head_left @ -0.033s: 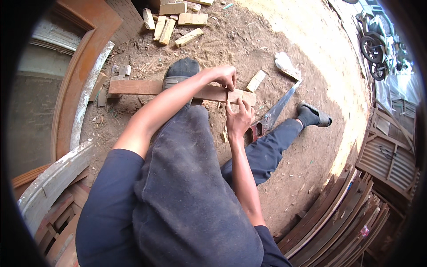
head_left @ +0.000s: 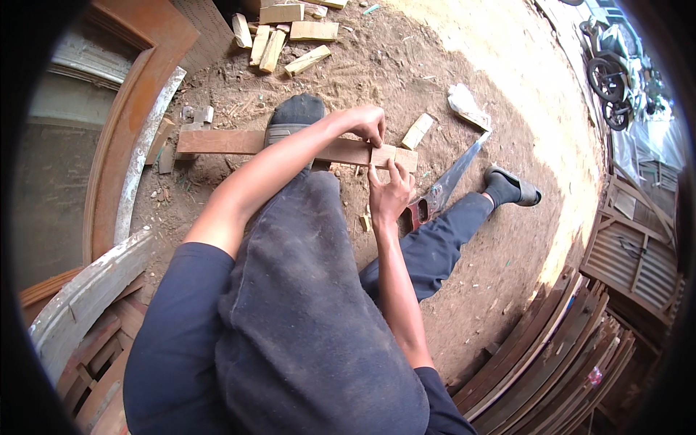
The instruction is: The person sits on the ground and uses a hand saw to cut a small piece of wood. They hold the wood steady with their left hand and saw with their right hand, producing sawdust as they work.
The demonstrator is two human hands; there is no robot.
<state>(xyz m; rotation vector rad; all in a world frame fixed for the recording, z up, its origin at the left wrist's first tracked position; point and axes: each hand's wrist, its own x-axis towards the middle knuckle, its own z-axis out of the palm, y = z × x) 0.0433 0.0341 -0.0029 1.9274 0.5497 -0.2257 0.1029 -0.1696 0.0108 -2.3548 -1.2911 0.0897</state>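
A long reddish-brown board (head_left: 217,143) lies crosswise beneath my sandalled left foot (head_left: 296,109), with a short lighter wooden block (head_left: 403,158) on its right end. My left hand (head_left: 366,125) is closed in a pinch at the block's upper-left edge; whatever its fingertips hold is hidden. My right hand (head_left: 389,190) grips the block from the near side, fingertips on its face and edge. A handsaw (head_left: 449,177) with a reddish handle lies on the dirt just right of that hand. A loose pale block (head_left: 418,131) is beyond the board.
Several wood offcuts (head_left: 313,32) are scattered farther away. Wooden frames (head_left: 134,123) lean at left. My right leg (head_left: 457,232) stretches across the dirt. Stacked planks (head_left: 536,348) fill the lower right; a motorcycle (head_left: 605,76) and corrugated panel (head_left: 638,261) stand at right.
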